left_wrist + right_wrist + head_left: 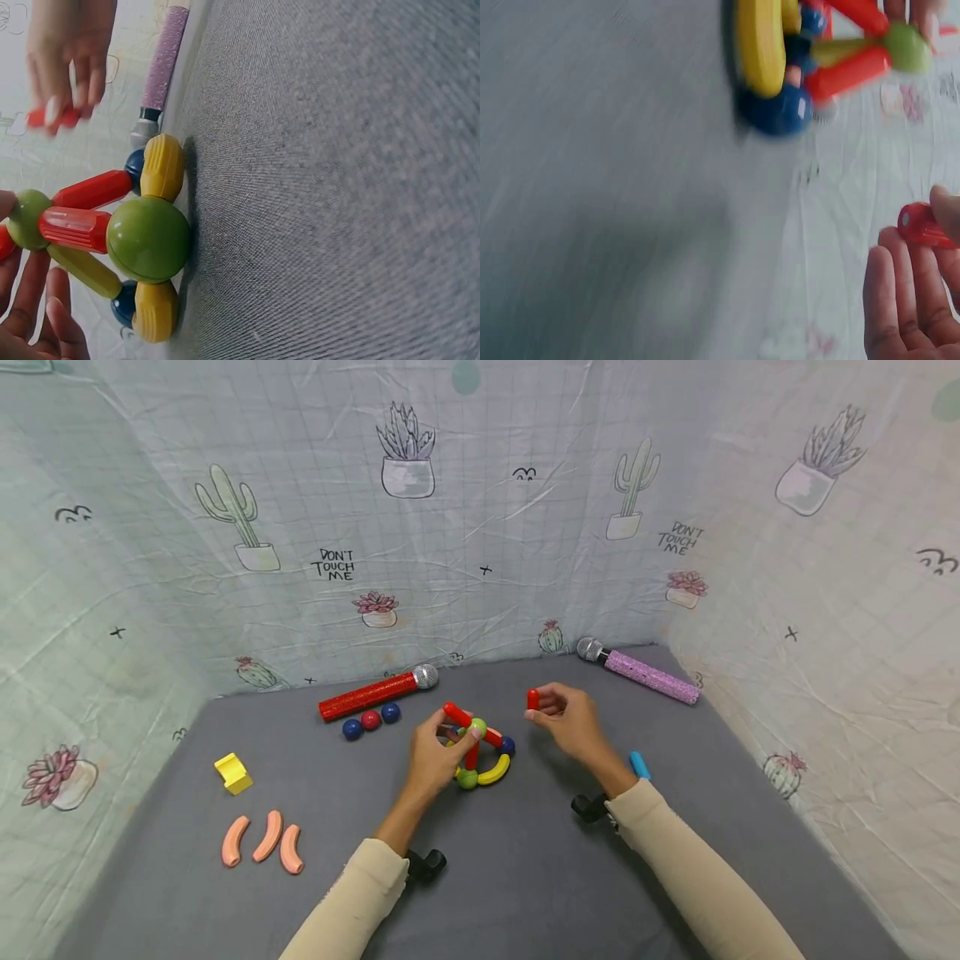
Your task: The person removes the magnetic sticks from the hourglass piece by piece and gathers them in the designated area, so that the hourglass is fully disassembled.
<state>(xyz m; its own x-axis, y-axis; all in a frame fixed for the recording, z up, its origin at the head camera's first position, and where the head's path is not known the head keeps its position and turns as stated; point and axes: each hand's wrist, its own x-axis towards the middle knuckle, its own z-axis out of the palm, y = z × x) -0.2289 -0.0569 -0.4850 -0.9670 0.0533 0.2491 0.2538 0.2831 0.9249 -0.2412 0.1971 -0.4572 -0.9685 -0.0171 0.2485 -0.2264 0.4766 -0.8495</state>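
A frame of magnetic rods and balls stands on the grey cloth, with curved yellow rods [494, 771] and a large green ball [148, 238] at its base. Straight red rods [93, 189] rise from there to a green top ball [477, 727]. My left hand [429, 762] pinches that top ball, and another red rod [457, 714] sticks out from it. To the right of the frame, raised off the cloth, my right hand [572, 720] pinches a loose red rod [532, 699] between thumb and fingers. One end of this rod [922, 225] faces the right wrist camera.
A red microphone [375, 693] lies behind blue and red balls [371, 720] at back left. A purple microphone [651, 677] lies at back right. On the left are a yellow block [234, 774] and pink curved rods [267, 836]. A blue rod [639, 765] lies beside my right wrist.
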